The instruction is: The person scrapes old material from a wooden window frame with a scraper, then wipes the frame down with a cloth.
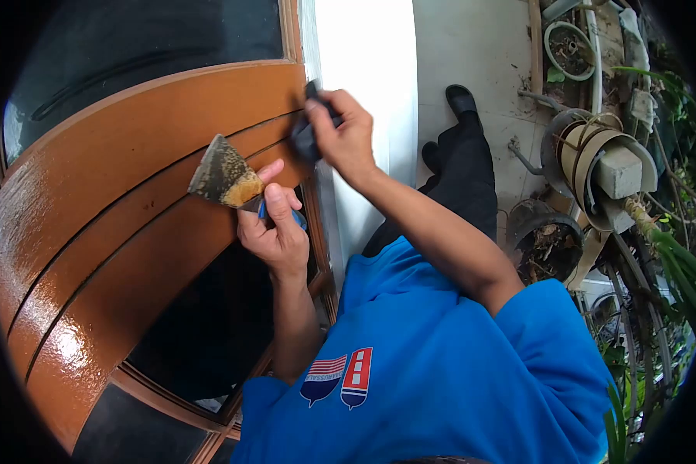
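Note:
My left hand (274, 232) is closed around the blue handle of a putty knife (223, 176). The knife's wide blade is spotted with residue, with a yellowish patch near the handle, and points up and left over the brown wooden door (155, 147). My right hand (344, 135) grips a dark, crumpled cloth (305, 139) at the door's edge, beside the white frame. Motion blurs the cloth, and my fingers cover part of it. Long dark grooves run across the door's glossy wood between dark glass panes.
A white wall or frame (367, 69) borders the door. My legs (468, 162) and dark shoes stand on pale floor tiles (472, 42). Along the right are a plant pot (571, 50), a dark pot with dry leaves (545, 241), stacked containers (595, 158) and green leaves (677, 263).

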